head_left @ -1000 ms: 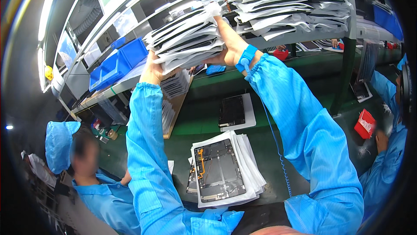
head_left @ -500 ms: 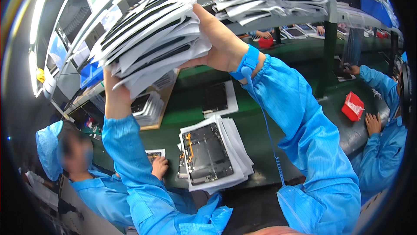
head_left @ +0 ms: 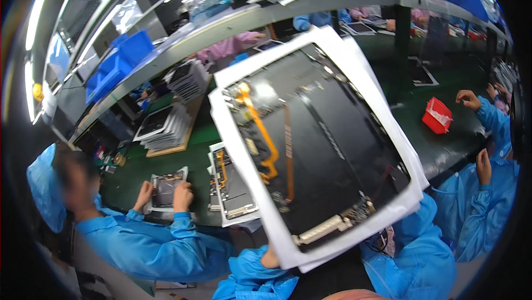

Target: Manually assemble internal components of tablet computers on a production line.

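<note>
A black tablet housing (head_left: 324, 133) on layered white sheets (head_left: 359, 62) was positioned above the near side of the surface (head_left: 451, 153).
The left hand (head_left: 270, 258) was at the sheets' near left edge, mostly concealed; finger opening and grip could not be determined. The right hand was hidden, state indeterminate. A red bin (head_left: 437, 116) was on the right.

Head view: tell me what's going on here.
The person has a black panel on white sheets in front of their body. Their left hand is mostly hidden at its lower left; the right is out of sight. At left, a co-worker has both hands on another panel. A red bin sits on the bench at right.
</note>
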Demonstrator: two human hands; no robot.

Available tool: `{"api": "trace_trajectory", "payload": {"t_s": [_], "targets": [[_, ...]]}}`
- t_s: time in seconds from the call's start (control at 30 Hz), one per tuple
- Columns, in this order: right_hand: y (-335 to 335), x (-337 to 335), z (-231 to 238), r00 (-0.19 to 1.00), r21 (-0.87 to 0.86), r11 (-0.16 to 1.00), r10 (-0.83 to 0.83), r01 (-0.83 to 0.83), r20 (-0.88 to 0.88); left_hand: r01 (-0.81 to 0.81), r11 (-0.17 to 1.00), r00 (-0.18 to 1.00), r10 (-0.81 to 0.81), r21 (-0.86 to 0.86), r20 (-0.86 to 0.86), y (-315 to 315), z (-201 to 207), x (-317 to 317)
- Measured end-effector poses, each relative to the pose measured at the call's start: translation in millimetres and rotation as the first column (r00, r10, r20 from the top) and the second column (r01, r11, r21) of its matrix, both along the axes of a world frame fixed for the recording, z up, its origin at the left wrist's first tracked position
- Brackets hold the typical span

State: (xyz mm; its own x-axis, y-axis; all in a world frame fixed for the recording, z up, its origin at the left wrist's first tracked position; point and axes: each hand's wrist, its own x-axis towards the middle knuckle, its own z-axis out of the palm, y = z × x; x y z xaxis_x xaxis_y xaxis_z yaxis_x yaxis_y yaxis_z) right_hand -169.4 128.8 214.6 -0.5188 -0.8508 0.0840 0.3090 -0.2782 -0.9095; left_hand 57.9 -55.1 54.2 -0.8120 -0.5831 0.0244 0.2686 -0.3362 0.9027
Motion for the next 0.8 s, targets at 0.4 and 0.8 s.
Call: {"api": "trace_trajectory", "payload": {"t_s": [0.4,0.8], "targets": [[154,-83,-150,0.963,0.489,0.831,-0.198,0.265,-0.185,0.231,0.968,0.971,-0.222,-0.097,0.09,82,-125,-154],[179,-107,-152,0.765,0.515,0.572,-0.397,0.639,-0.508,0.61,0.721,0.636,-0.199,-0.328,0.746,30,42,-162]]}}
